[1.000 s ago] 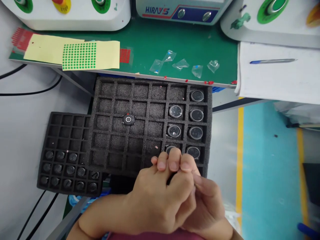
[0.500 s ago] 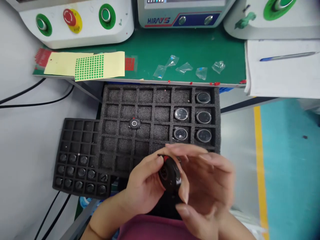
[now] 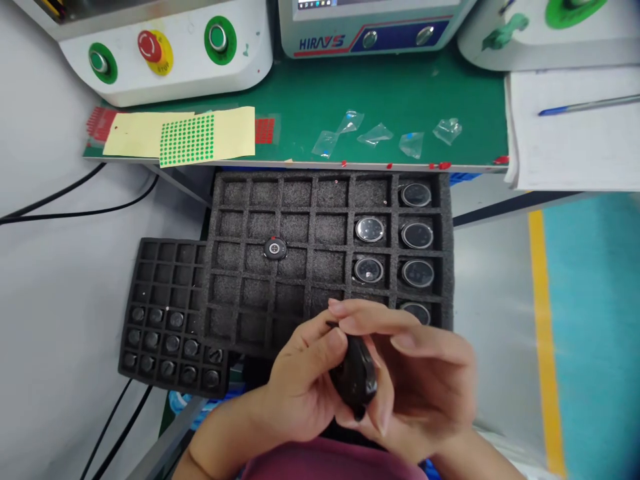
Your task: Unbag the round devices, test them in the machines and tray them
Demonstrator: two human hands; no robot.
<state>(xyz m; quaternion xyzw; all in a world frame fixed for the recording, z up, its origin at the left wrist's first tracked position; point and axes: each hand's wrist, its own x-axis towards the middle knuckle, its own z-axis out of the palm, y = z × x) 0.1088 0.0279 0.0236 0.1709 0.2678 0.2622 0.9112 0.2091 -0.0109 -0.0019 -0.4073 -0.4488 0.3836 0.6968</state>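
Observation:
A round black watch case (image 3: 354, 380) is held on edge close to my body. My left hand (image 3: 305, 380) is closed around it, thumb on the near face and fingers behind. My right hand (image 3: 425, 367) curls around the other side, its fingertips pressing the upper edge beside my left thumb. My right thumb is mostly hidden low behind the case. Beyond my hands, a second watch case (image 3: 275, 249) lies back up across the dividers of the large black foam tray (image 3: 327, 212), with a red mark at its top edge.
Several watch cases (image 3: 417, 235) sit face up in the tray's right columns. A smaller foam tray (image 3: 163, 272) holding small dark round parts stands left. On the green bench (image 3: 390, 87) lie sticker sheets (image 3: 187, 139), clear film scraps (image 3: 377, 135), papers (image 3: 580, 153) and a pen (image 3: 590, 105).
The watch case has turned in my left hand, so its sensor back no longer shows. My right fingers have closed in onto its upper edge. The whole view has shifted slightly.

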